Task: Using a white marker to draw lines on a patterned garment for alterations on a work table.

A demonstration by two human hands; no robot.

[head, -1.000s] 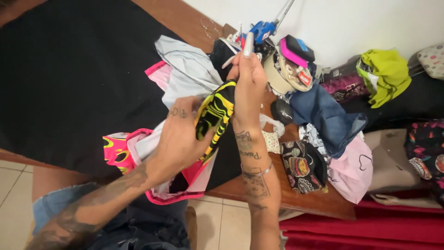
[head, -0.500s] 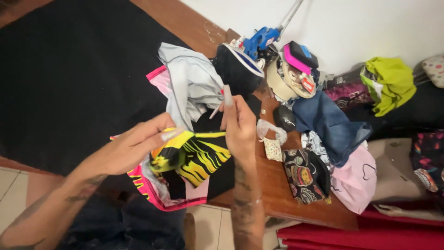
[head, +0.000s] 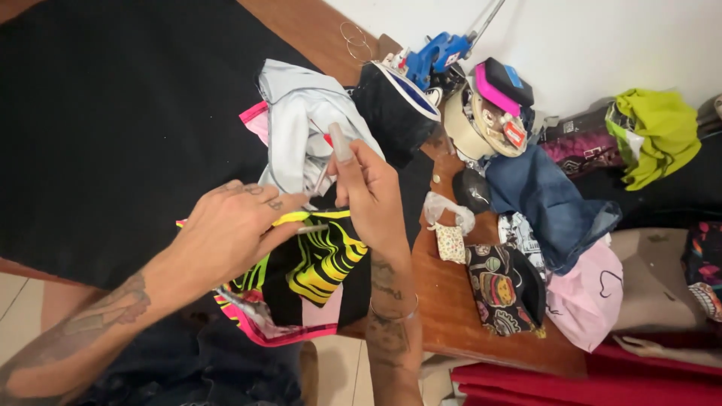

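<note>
1. A brown wooden table [head: 451,316] carries everything; its bare top shows near the front edge and at the far corner.
2. A black cloth [head: 105,120] covers the table's left part.
3. A yellow-and-black striped garment [head: 320,263] lies at the front edge on pink-trimmed fabric [head: 263,319].
4. A pale grey garment [head: 301,120] lies behind it, beside a black pouch [head: 391,113].
5. A blue denim piece [head: 545,199], a patterned black bag [head: 500,289] and pink fabric [head: 590,289] lie to the right.
6. Two metal rings [head: 355,39] rest on bare wood at the far corner.
</note>
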